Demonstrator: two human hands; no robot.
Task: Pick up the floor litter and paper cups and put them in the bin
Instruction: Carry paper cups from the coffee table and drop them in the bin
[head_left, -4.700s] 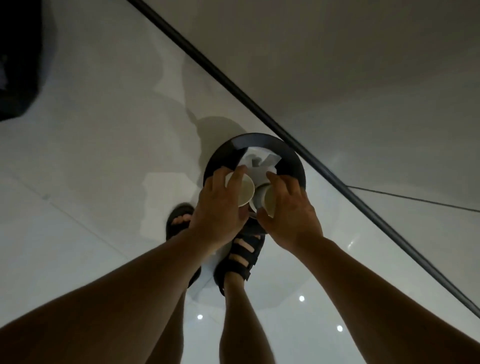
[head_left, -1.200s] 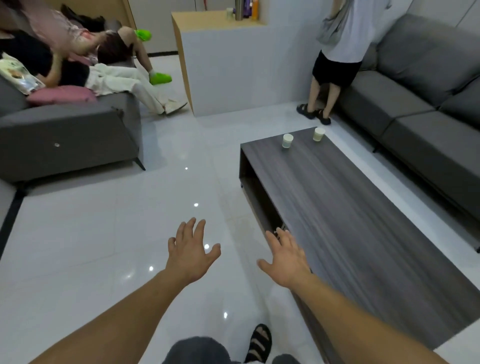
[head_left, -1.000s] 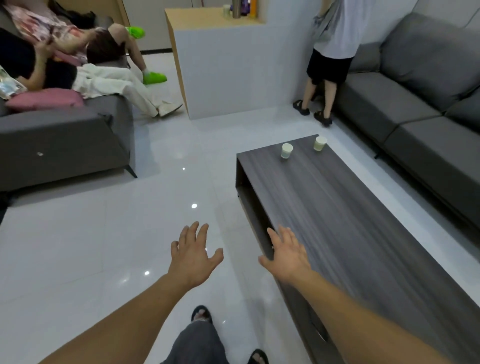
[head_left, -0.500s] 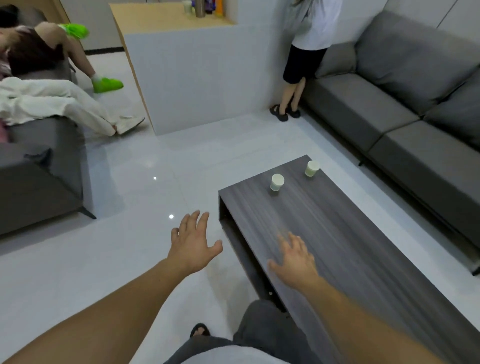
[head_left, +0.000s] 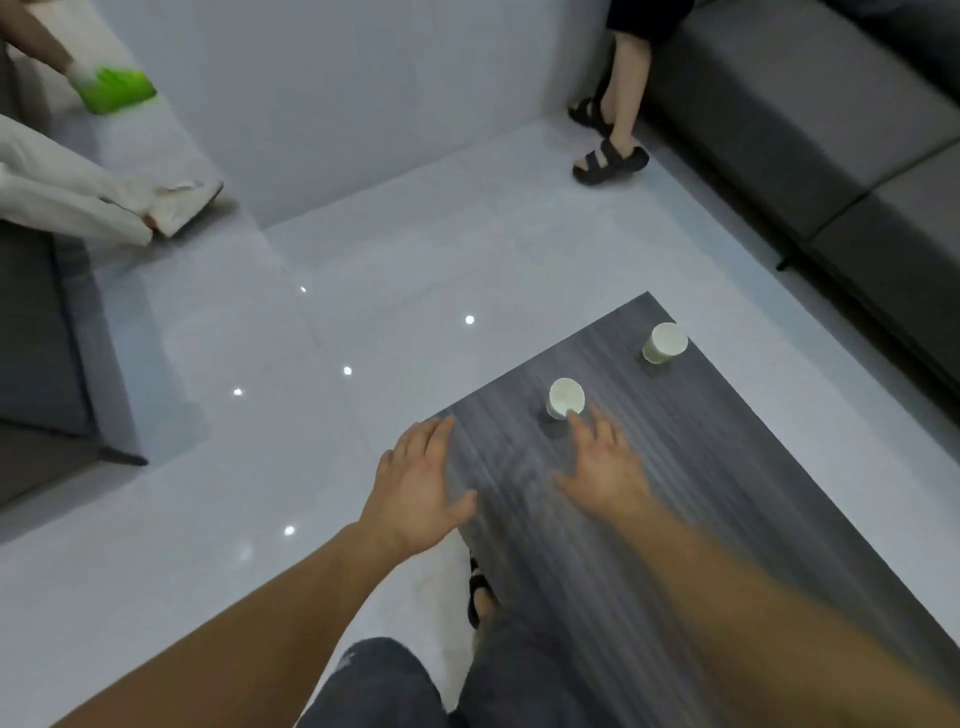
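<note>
Head view, looking down on a dark wood-grain desk (head_left: 727, 467) set on a glossy white floor (head_left: 363, 322).

Right hand (head_left: 605, 467): palm down over the desk top, its fingers (head_left: 575, 423) straight, slightly spread and grasping nothing. The foremost fingertip overlaps the near side of the nearer paper cup (head_left: 565, 397); motion blur hides whether they actually touch.

Left hand (head_left: 415, 488): also released, palm down, fingers (head_left: 436, 431) extended together and the thumb held out to the side. It hangs over the desk's left corner, partly above the floor, and holds nothing.

Paper cups: both stand upright on the desk with their mouths up. The nearer one sits a little in from the far-left edge. The farther cup (head_left: 664, 343) stands close to the far corner, well apart from both hands.

Edges and room: the desk top around the cups is bare wood. Open floor lies to the left and beyond the far corner (bright ceiling-light reflections dot it). A narrow strip of floor separates the desk's right edge from a grey sofa (head_left: 831, 130). A second grey sofa (head_left: 36, 338) borders the floor on the left.

Other figures: a standing person's sandalled feet (head_left: 610, 161) are beside the right sofa, before a pale wall (head_left: 363, 104). A green shoe (head_left: 117, 91) shows at upper left. The wearer's own sandal (head_left: 478, 587) is just beside the desk's near-left edge.
</note>
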